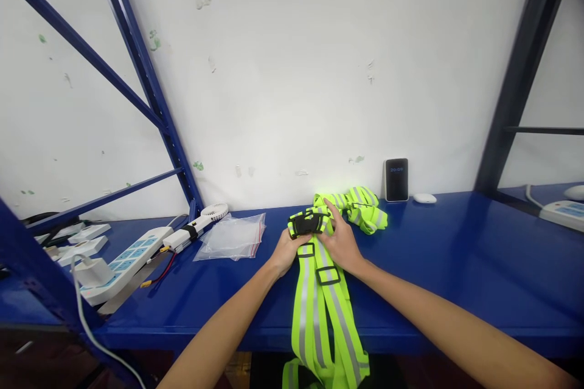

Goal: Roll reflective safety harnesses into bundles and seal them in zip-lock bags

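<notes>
A neon yellow reflective harness point(319, 310) with grey stripes lies across the blue shelf point(456, 267) and hangs over its front edge. Its far end is bunched up point(360, 206) near the wall. My left hand point(285, 250) and my right hand point(340, 242) both grip the straps at a black plastic buckle point(305, 223), fingers curled round it from either side. Two black slider rings point(327, 275) sit on the straps just below my hands.
An empty clear zip bag point(232, 236) lies left of the harness. Further left are a small white fan point(201, 225), white power strips point(123, 261) and cables. A dark phone-like device point(396, 179) leans on the wall beside a white puck point(424, 198). Blue frame posts stand on both sides.
</notes>
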A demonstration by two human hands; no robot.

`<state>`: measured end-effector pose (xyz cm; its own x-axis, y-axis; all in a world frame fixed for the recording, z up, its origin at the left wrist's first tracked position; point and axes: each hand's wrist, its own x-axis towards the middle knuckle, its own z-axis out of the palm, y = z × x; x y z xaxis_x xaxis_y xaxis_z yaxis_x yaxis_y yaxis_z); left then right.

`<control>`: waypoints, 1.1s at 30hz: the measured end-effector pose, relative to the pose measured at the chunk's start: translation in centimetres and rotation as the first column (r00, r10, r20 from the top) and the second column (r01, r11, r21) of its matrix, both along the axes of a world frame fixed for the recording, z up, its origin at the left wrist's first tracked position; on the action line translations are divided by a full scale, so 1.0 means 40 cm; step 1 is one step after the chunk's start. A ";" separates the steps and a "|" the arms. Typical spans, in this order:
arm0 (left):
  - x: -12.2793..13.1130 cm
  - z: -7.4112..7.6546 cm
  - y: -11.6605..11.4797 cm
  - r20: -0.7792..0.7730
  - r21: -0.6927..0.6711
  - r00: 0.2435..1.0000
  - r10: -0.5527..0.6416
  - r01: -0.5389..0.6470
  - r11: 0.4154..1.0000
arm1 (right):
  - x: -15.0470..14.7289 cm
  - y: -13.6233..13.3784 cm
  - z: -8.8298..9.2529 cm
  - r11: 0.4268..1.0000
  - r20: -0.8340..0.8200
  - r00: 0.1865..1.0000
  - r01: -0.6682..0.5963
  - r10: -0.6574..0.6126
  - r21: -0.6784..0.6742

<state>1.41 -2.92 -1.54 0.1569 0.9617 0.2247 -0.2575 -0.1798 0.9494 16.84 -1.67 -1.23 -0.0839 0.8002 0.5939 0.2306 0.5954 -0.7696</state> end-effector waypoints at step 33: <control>-0.018 0.005 0.013 -0.099 0.212 0.966 0.238 -0.213 0.954 | 0.007 -0.008 0.044 0.852 -0.264 0.881 -0.456 0.392 -0.256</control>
